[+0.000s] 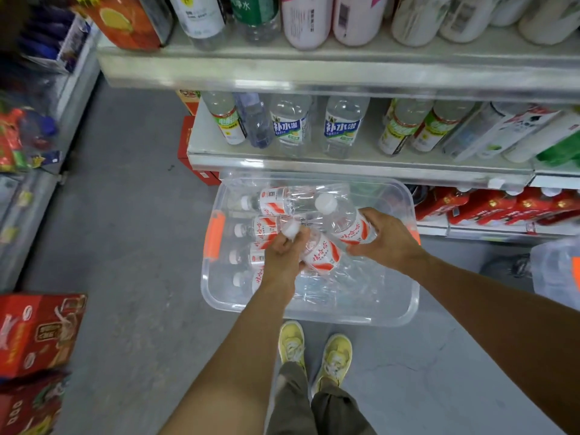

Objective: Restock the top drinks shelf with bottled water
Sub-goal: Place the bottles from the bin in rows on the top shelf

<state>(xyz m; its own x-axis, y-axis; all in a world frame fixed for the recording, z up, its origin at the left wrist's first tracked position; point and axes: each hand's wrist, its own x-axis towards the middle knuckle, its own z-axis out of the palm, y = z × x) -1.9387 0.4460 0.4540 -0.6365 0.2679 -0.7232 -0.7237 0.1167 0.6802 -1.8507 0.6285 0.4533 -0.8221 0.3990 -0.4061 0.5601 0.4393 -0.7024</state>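
Left hand (281,257): fingers clenched round the neck of 1 water bottle (320,255), just under its white cap.
Right hand (389,238): fingers wrapped round the lower body of the 2nd bottle (351,226).
Long axes: both bottles are tilted, caps up and to the left, bases toward the person's right.
Position: both are held over the clear bin (314,318) on the floor, close side by side; whether they touch cannot be told.
Bin stock: several spare bottles (273,197) lie on their sides along the left wall, caps pointing left.
Key relation: the upper shelf (282,69) is above and ahead of both hands, past the lower shelf (345,169).
Judgement: the lift likely runs up and forward, each bottle turned upright; neither hand looks clearly nearer.
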